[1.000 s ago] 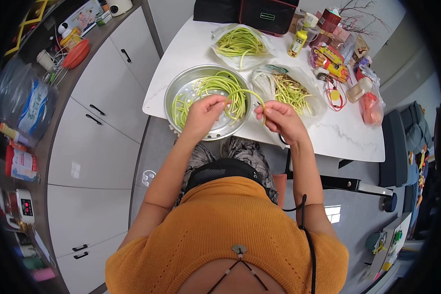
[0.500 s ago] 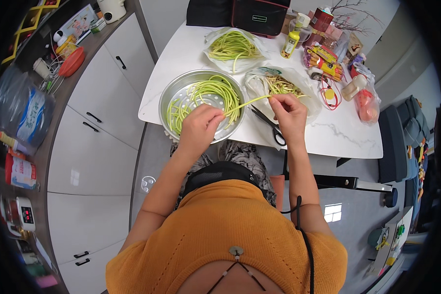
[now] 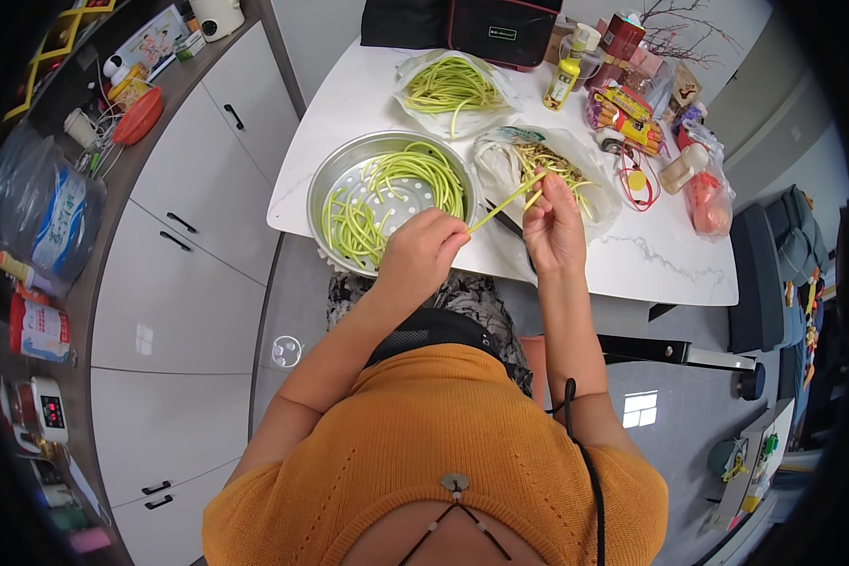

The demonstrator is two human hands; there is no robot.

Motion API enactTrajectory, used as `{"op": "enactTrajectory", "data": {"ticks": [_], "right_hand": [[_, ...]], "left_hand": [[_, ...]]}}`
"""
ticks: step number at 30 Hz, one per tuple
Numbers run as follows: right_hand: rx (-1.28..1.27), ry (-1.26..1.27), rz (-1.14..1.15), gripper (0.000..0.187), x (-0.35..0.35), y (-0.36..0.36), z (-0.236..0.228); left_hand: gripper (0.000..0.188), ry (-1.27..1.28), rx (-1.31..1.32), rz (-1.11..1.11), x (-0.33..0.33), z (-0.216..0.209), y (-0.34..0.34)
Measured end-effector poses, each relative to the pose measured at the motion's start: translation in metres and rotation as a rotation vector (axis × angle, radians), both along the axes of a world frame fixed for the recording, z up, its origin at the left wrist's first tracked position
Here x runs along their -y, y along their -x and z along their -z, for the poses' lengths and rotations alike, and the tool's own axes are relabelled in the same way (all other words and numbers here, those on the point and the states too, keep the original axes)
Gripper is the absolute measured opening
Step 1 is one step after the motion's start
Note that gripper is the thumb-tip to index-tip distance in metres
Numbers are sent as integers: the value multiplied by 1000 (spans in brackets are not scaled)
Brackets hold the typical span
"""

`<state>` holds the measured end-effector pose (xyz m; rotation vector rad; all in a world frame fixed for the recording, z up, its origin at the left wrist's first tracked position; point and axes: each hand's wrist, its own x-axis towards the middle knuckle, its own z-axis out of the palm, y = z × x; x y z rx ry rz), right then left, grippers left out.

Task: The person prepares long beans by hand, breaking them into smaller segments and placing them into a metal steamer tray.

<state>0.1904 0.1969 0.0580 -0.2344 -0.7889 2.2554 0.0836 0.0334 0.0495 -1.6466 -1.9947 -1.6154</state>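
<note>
My left hand (image 3: pixel 417 253) pinches one end of a green garlic scape (image 3: pixel 502 205), just right of a round metal basin with holes in its bottom (image 3: pixel 323 179). The scape slants up to the fingertips of my right hand (image 3: pixel 557 226), which are closed. A short green piece shows between those fingers; whether it is broken off the scape I cannot tell. Coiled garlic scapes (image 3: pixel 423 177) and shorter pieces (image 3: pixel 354 229) lie in the basin. Black scissors (image 3: pixel 506 221) rest on the table, partly hidden behind my right hand. A white plastic bag (image 3: pixel 493 165) beside it holds trimmed, brownish ends.
Another plastic bag with garlic scapes (image 3: pixel 453 87) lies behind the basin on the white table (image 3: pixel 670 255). A yellow bottle (image 3: pixel 563 80), snack packets (image 3: pixel 627 123), a red cord (image 3: pixel 640 193) and a bag of red fruit (image 3: pixel 707 198) crowd the right side. A black bag (image 3: pixel 502 33) stands at the back.
My left hand has moved right and toward me, off the basin. My right fingers have turned upward, and the scape now slants more steeply, with a short piece showing in them.
</note>
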Motion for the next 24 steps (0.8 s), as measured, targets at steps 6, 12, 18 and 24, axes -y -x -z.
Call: {"op": "enactTrajectory", "data": {"ticks": [6, 12, 18, 24], "right_hand": [[58, -160, -196, 33, 2, -9, -13], [112, -243, -256, 36, 3, -13, -18], [255, -452, -49, 25, 3, -11, -12], [327, -540, 74, 26, 10, -2, -14]], "left_hand": [[7, 135, 248, 36, 5, 4, 8], [7, 132, 235, 55, 6, 3, 8], [7, 167, 282, 86, 8, -1, 8], [11, 210, 840, 397, 2, 12, 11]]}}
